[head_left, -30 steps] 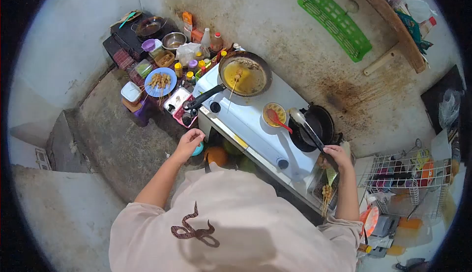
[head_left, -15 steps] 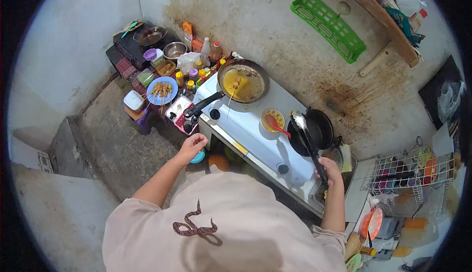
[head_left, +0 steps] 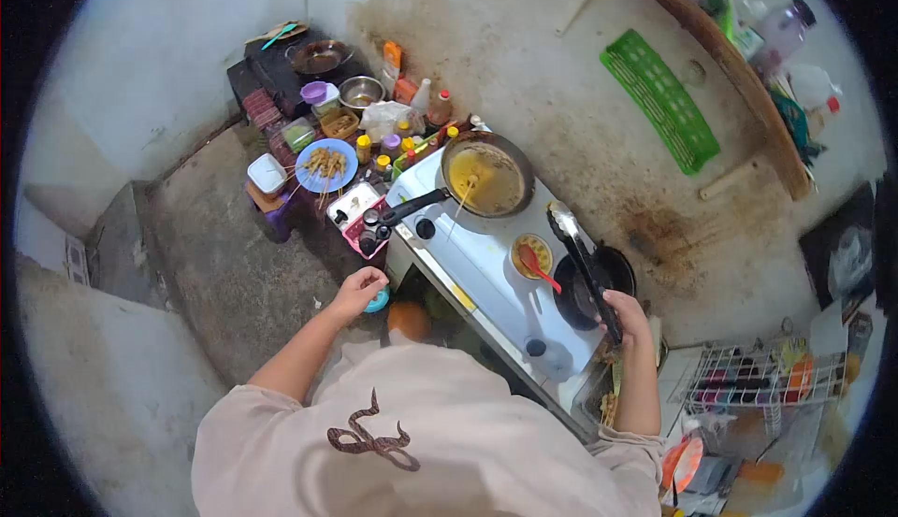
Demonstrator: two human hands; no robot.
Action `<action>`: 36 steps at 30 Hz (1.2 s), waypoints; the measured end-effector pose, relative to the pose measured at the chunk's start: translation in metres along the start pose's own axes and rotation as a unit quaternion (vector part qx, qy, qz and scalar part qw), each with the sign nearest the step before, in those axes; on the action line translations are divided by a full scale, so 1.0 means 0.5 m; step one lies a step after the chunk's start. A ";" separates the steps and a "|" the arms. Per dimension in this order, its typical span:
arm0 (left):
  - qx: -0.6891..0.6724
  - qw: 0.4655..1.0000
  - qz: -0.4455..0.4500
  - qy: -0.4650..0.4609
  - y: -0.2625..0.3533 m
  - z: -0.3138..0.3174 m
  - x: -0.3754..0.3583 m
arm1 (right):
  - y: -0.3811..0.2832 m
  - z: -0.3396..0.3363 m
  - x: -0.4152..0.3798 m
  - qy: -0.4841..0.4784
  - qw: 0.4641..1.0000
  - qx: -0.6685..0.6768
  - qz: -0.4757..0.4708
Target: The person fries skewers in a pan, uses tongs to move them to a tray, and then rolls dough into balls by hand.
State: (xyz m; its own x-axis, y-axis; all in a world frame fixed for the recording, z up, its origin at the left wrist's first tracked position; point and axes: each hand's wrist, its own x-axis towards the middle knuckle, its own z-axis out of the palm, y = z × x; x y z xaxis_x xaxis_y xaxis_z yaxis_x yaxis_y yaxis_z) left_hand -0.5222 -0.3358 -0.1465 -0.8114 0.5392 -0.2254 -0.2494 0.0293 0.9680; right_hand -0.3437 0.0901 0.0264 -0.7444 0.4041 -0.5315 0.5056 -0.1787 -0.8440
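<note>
My right hand is closed round the black handle of a pair of tongs. Their silver scalloped tips point up and away, above the gas stove. Under the tongs sits a black pan. Further left, a frying pan contains yellowish oil and one skewer, its stick resting over the rim. Between the pans stands a bowl with a red spoon. My left hand hangs before the stove's left front corner, fingers curled together, nothing visible in them. A teal round thing shows just below it.
Left of the stove, a blue plate of skewers stands among sauce bottles, a metal bowl and a pink-edged container. A green rack hangs on the wall under a wooden shelf. A wire dish rack is at right.
The view has shifted, so the stove and wall appear lower and further right. The tongs have swung toward the frying pan, away from over the black pan's middle. My left hand stays curled.
</note>
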 end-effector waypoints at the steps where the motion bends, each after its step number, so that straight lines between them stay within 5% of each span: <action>1: -0.007 1.000 -0.002 0.019 -0.012 -0.017 -0.007 | -0.015 0.006 0.027 -0.029 0.999 -0.013 0.008; 12: -0.061 0.984 -0.059 0.159 -0.076 -0.188 -0.077 | -0.192 0.229 0.270 0.009 0.918 -0.390 -0.066; 26: -0.137 0.972 -0.088 0.170 -0.125 -0.259 -0.068 | -0.246 0.312 0.341 0.053 0.853 -0.519 0.002; 36: -0.120 0.974 -0.097 0.165 -0.127 -0.270 -0.046 | -0.280 0.413 0.273 0.087 0.672 -0.727 -0.111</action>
State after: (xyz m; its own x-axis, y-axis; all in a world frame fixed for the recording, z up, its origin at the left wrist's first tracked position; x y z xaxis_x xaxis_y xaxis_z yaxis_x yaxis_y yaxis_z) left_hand -0.5591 -0.4639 -0.2177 -0.8523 0.2429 -0.4633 -0.4995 -0.1148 0.8587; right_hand -0.6062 -0.0147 0.0572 -0.8736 0.3971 -0.2813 0.3757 0.9178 0.1287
